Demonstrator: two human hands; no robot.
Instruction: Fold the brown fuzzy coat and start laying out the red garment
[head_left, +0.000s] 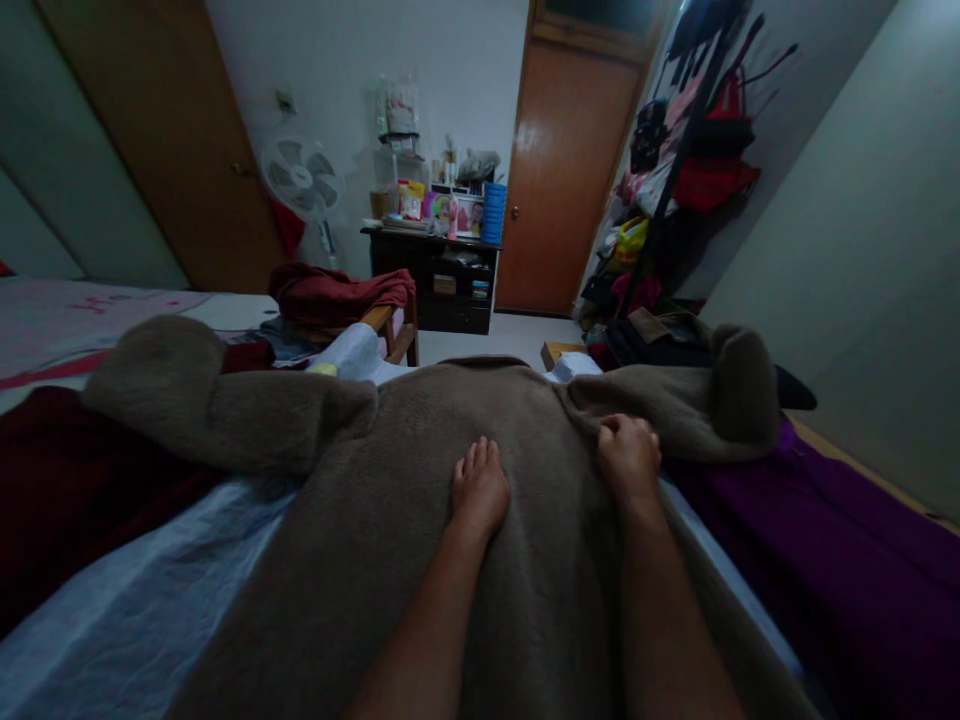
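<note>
A brown fleecy coat (405, 520) lies spread out before me, its collar at the far end and its sleeves out to both sides. My left hand (481, 487) rests flat on the middle of the coat, fingers stretched forward. Near the right armpit seam, my right hand (630, 455) has its fingers curled closed on the coat's cloth. The left sleeve (262, 410) and the right sleeve (675, 405) both have thick, bent-up ends. Light blue quilted cloth (202, 560) shows beneath the coat.
Dark red cloth (82, 490) lies at the left, purple cloth (832, 540) at the right. Beyond stand a wooden chair (405, 335) draped with a red garment (337, 295), a dark cabinet (405, 270), a white fan (301, 178) and a hanging rack (675, 160) of bags.
</note>
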